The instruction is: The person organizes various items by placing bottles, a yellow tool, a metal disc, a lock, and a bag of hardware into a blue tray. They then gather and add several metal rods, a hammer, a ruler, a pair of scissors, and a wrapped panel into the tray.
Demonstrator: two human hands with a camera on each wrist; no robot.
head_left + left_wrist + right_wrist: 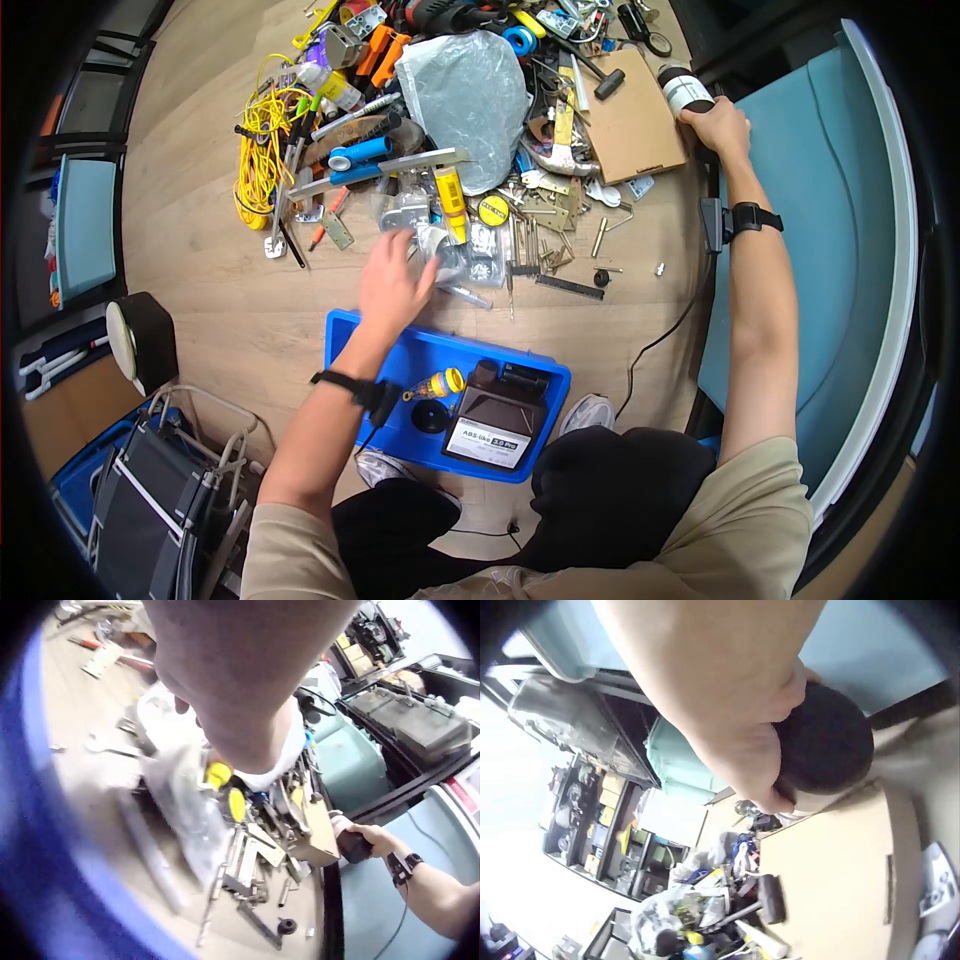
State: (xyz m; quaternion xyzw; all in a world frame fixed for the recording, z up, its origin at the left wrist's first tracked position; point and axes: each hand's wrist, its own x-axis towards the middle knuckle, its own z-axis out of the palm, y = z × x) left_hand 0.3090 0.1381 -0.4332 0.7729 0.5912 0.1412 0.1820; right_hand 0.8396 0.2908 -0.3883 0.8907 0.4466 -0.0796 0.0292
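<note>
My left hand [393, 283] is out over the near edge of the clutter pile on the wooden table [230, 320], fingers relaxed and spread, tips on a clear plastic bag of small parts [450, 252]. Not closed on it as far as the head view shows; left wrist view is too blurred to add anything beyond the bag [180, 802] under the hand.

My right hand [716, 125] is at the far right edge of the table, fingers curled round a dark bottle with a white label [685, 90]. Right wrist view confirms: fingers wrap the dark round body of the bottle [825, 739], which sits just beside the flat cardboard piece [832, 877]. Same hand and bottle show small in the left wrist view [352, 844].

Around it:
- cardboard piece [632, 125] just left of the bottle
- grey plastic bag [470, 95] at the far middle of the pile
- yellow cord coil [262, 150] on the far left
- yellow tape measure [492, 210] just right of the parts bag
- blue bin [345, 340] near me, right under my left forearm, holding a dark jug with white label [497, 415] and a small yellow-capped bottle [440, 383]
</note>
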